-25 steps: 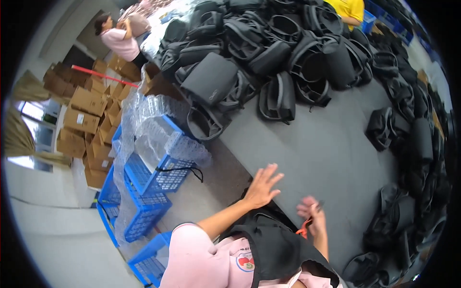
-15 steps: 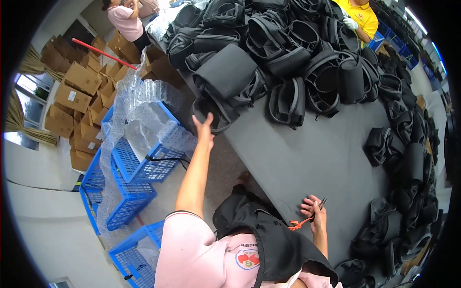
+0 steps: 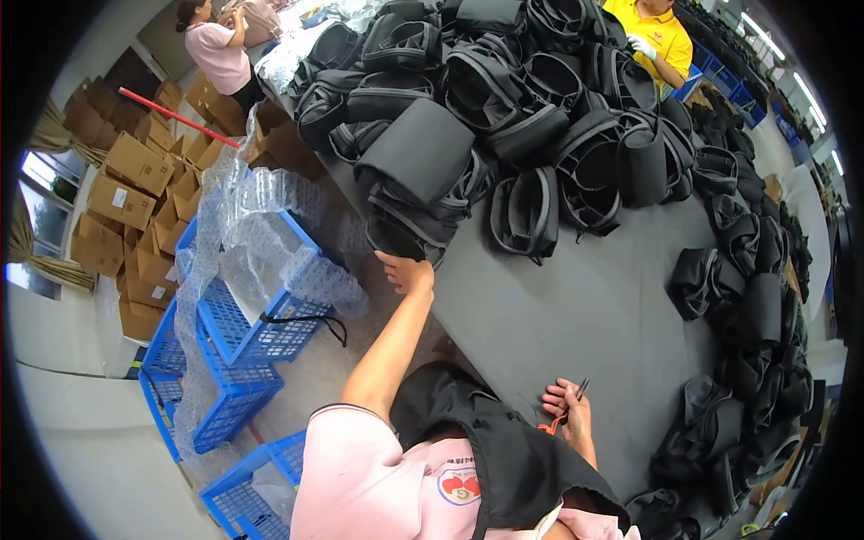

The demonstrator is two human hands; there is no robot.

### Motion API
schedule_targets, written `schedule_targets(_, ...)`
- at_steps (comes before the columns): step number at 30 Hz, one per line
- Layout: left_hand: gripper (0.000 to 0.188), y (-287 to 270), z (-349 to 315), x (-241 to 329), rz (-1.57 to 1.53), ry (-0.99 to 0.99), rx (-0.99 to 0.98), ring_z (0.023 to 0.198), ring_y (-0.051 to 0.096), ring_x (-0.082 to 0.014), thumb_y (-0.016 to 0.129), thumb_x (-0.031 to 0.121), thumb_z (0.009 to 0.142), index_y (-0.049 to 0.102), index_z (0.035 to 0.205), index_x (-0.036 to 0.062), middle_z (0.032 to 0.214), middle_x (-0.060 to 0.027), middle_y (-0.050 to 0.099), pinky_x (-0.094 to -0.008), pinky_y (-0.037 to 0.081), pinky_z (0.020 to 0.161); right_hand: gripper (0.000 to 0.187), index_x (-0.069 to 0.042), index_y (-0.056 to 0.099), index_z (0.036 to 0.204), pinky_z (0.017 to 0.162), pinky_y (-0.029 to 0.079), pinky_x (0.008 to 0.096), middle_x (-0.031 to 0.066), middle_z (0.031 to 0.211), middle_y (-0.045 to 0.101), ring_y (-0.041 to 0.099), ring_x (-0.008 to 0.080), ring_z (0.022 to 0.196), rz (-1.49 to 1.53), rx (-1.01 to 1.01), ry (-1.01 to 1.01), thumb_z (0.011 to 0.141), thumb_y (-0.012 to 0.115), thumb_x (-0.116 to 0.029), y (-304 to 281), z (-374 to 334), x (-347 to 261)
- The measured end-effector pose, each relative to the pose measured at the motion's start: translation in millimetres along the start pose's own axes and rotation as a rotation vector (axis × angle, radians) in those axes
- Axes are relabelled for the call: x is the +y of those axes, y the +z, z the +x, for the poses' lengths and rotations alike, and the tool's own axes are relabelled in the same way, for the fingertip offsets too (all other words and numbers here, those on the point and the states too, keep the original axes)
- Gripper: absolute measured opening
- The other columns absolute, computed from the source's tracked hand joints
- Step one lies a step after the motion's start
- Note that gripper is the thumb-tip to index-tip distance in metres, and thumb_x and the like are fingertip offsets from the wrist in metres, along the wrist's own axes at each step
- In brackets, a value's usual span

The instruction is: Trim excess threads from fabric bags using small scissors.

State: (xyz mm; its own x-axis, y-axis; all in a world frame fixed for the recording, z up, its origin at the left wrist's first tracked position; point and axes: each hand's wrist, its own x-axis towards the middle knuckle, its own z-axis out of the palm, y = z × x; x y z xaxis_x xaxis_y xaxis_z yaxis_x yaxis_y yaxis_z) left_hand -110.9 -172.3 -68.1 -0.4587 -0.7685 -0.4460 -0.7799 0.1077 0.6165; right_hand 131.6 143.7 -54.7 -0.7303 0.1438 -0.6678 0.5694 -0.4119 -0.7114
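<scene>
My left hand is by the lower edge of a black fabric bag at the corner of the grey table. Its fingers are partly bent and apart, and the thumb lies close to the bag's rim. No firm grip on the bag shows. My right hand is palm up over the near part of the table, with thread snips in it. Their dark points stick out past the fingers, and an orange cord hangs from them. Above the left hand, a bag with a smooth black flap rests on the pile.
Black bags are heaped along the far side of the table, and more line its right. Blue crates with bubble wrap stand left, near cardboard boxes. One person in pink and another in yellow stand beyond.
My left hand has turned and drawn in toward the table edge, its fingers less spread. My right hand still holds the snips. The whole view has shifted slightly.
</scene>
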Motion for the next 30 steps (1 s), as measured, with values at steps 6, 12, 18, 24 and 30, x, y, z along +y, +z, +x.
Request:
schedule_targets(6,0.093,17.2,19.5,21.6,0.02,0.017,0.165,0.135,0.022,-0.0238,0.062,0.006,0.075,0.001,0.144,0.0136,0.147,-0.0079,0.018,-0.0514,0.026,0.105,0.033,0.006,0.046,0.117,0.067,0.056,0.0324,0.0175,0.097,0.06,0.063,0.0232,0.079,0.004,-0.035,0.005,0.097,0.039,-0.02,-2.1,5.2,4.0)
schedule_targets(12,0.065,10.9,14.9,-7.9,-0.56,0.241,0.085,0.133,0.026,-0.0303,0.05,0.017,0.088,0.016,0.143,0.0057,0.146,-0.0176,0.022,-0.0418,0.026,0.106,0.04,0.007,0.044,0.119,0.068,0.056,0.0321,0.0174,0.1,0.059,0.063,0.0231,0.081,0.005,-0.041,-0.007,0.097,0.039,-0.027,-16.1,-0.5,14.6)
schedule_targets(18,0.067,13.2,42.9,-52.4,-1.34,-0.035,-0.286,0.121,0.041,-0.0224,0.039,0.055,0.09,0.037,0.134,0.0047,0.137,-0.0127,0.039,-0.0318,0.035,0.098,0.035,0.006,0.045,0.118,0.067,0.055,0.031,0.0173,0.098,0.059,0.063,0.0222,0.079,0.067,0.014,-0.043,0.097,0.038,-0.021,-33.6,-14.4,21.3)
schedule_targets(24,0.069,6.9,38.7,-99.9,-0.955,-0.114,-0.163,0.102,0.051,-0.0261,0.031,0.057,0.091,0.043,0.116,-0.0057,0.114,-0.0191,0.051,-0.0406,0.044,0.083,0.031,0.001,0.049,0.115,0.066,0.053,0.0297,0.013,0.097,0.06,0.062,0.0175,0.078,0.068,0.053,-0.036,0.097,0.04,-0.023,-59.8,-33.4,35.3)
schedule_targets(30,0.042,38.2,-147.8,-93.9,-0.043,1.159,-0.396,0.116,0.039,-0.0257,0.06,0.005,0.082,0.044,0.12,-0.0006,0.123,-0.0136,0.04,-0.038,0.036,0.096,0.031,0.0,0.053,0.107,0.052,0.05,0.0236,0.0091,0.085,0.061,0.059,0.0127,0.063,-0.024,0.334,-0.013,0.097,0.041,-0.026,-142.7,-107.5,37.4)
